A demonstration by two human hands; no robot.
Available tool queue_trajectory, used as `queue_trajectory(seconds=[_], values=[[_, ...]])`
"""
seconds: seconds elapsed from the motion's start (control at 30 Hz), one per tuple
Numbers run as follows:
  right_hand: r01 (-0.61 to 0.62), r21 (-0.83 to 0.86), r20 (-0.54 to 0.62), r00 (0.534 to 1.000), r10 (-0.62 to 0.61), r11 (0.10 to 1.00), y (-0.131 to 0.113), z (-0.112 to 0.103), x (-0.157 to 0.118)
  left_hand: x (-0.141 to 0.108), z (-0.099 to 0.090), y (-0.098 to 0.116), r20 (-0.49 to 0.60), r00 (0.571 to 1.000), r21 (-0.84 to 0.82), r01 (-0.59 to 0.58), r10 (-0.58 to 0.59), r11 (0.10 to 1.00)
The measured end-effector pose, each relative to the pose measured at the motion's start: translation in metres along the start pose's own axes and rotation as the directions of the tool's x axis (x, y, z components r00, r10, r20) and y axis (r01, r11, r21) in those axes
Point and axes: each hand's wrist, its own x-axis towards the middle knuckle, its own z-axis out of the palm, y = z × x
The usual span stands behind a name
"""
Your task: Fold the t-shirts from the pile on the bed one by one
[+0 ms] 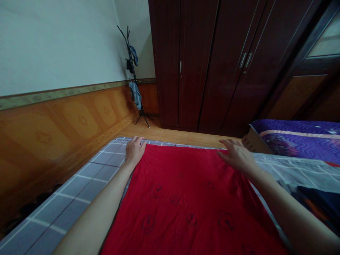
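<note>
A red blanket (170,198) with dark printed motifs lies spread and slightly creased over a grey checked sheet (79,198). My left hand (135,150) rests at the blanket's far edge, its fingers bent loosely over the hem. Whether those fingers pinch the cloth is hard to see. Further right along that same edge, my right hand (236,155) lies flat on the red fabric with its fingers spread. Both forearms reach in from the bottom of the view, above the blanket.
A purple quilt (297,141) lies at the right, with a dark cloth (316,202) on the grey sheet below it. Beyond the bed are a tiled floor, a dark wooden wardrobe (225,63), and a coat stand (134,74) hung with clothes. A wood-panelled wall runs along the left.
</note>
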Motion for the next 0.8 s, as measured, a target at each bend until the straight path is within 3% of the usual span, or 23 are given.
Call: queue_trajectory(seconds=[0.1, 0.13, 0.2, 0.27, 0.3, 0.37, 0.47, 0.6, 0.67, 0.73, 0.8], values=[[0.238, 0.230, 0.124, 0.955, -0.271, 0.944, -0.045, 0.000, -0.011, -0.004, -0.001, 0.029, 0.165, 0.965, -0.115, -0.187, 0.204, 0.976], [0.284, 0.289, 0.161, 0.927, -0.339, 0.914, -0.059, 0.003, -0.016, -0.007, 0.000, 0.039, 0.257, 0.919, -0.181, -0.259, 0.300, 0.949], [0.340, 0.359, 0.222, 0.873, -0.434, 0.869, -0.078, 0.012, -0.026, -0.017, 0.007, 0.057, 0.429, 0.770, -0.327, -0.355, 0.472, 0.876], [0.348, 0.342, 0.255, 0.860, -0.442, 0.873, -0.079, 0.024, -0.032, -0.027, 0.013, 0.065, 0.549, 0.637, -0.389, -0.378, 0.541, 0.840], [0.329, 0.297, 0.264, 0.874, -0.408, 0.896, -0.073, 0.031, -0.032, -0.030, 0.016, 0.065, 0.590, 0.614, -0.363, -0.378, 0.524, 0.852], [0.240, 0.158, 0.256, 0.927, -0.274, 0.958, -0.051, 0.043, -0.028, -0.031, 0.018, 0.053, 0.639, 0.649, -0.213, -0.366, 0.413, 0.906], [0.092, -0.041, 0.185, 0.979, -0.083, 0.995, -0.011, 0.054, -0.018, -0.022, 0.015, 0.016, 0.631, 0.754, 0.046, -0.269, 0.181, 0.962], [0.065, -0.138, 0.118, 0.992, -0.049, 0.988, 0.013, 0.060, -0.013, -0.009, 0.000, -0.020, 0.549, 0.836, 0.208, -0.120, -0.015, 0.971], [0.080, -0.147, 0.103, 0.993, -0.066, 0.986, 0.013, 0.061, -0.014, -0.012, -0.012, -0.017, 0.520, 0.852, 0.245, -0.090, -0.053, 0.965], [0.087, -0.164, 0.096, 0.993, -0.072, 0.983, 0.011, 0.062, -0.015, -0.025, -0.025, 0.002, 0.531, 0.847, 0.228, -0.119, -0.021, 0.966], [0.096, -0.187, 0.096, 0.992, -0.079, 0.978, 0.010, 0.063, -0.015, -0.049, -0.038, 0.028, 0.600, 0.793, 0.125, -0.222, 0.105, 0.967]])
